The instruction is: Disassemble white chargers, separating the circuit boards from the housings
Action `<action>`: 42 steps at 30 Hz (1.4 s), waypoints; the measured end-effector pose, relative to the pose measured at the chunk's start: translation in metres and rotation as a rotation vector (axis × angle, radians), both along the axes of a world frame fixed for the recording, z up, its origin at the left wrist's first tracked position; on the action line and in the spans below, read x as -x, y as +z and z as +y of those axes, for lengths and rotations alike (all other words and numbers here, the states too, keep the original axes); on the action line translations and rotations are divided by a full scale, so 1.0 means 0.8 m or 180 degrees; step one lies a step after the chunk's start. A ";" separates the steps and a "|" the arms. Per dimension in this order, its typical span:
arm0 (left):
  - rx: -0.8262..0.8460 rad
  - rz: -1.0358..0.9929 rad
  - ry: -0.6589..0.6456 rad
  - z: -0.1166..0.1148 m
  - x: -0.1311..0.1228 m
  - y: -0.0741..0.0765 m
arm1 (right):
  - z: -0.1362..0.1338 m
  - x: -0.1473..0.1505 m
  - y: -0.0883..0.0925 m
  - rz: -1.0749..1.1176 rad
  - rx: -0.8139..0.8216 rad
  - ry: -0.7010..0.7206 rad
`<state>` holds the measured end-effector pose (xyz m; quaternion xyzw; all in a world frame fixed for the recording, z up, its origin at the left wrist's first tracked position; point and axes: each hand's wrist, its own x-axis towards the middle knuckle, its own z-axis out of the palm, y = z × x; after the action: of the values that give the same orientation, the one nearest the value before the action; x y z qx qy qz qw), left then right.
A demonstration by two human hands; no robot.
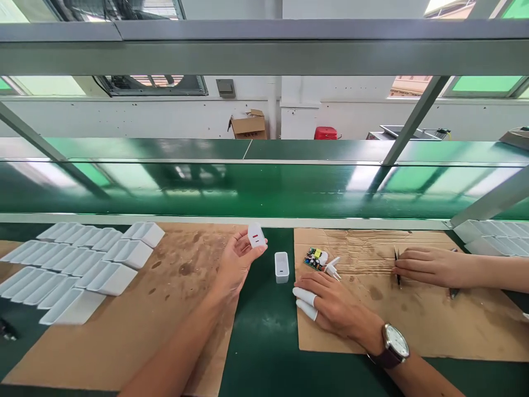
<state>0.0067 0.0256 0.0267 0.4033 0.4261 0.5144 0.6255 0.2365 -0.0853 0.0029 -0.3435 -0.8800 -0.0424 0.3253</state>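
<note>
My left hand [237, 259] is raised a little above the bench and pinches a small white charger cap [256, 236] with two red slots. My right hand [330, 303], with a watch on the wrist and white finger cots on two fingers, lies flat on the cardboard sheet [413, 325]. An open white charger shell [281, 267] stands on the green mat between my hands. Just beyond my right fingers lie a small circuit board [314, 258] and white plug pins [333, 268].
Rows of white shell halves [70, 270] cover the brown cardboard at the left. Another person's hand [430, 266] rests at the right beside tweezers [397, 264]. More white shells [496, 231] lie at far right. A green conveyor belt [264, 187] runs across behind.
</note>
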 end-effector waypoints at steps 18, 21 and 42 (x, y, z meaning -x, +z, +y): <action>-0.0387 -0.0069 -0.0450 -0.022 -0.001 0.006 | -0.001 -0.017 -0.026 0.0280 0.0439 -0.0015; -0.0419 -0.0072 -0.0475 -0.024 -0.001 0.008 | -0.001 -0.019 -0.031 0.0264 0.0539 -0.0048; -0.0402 0.0127 -0.0435 -0.020 -0.001 -0.005 | 0.000 -0.019 -0.031 0.0315 0.0637 -0.0039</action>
<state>0.0078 0.0096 0.0227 0.4803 0.3767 0.4883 0.6238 0.2519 -0.0849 -0.0218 -0.3813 -0.8605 0.0608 0.3322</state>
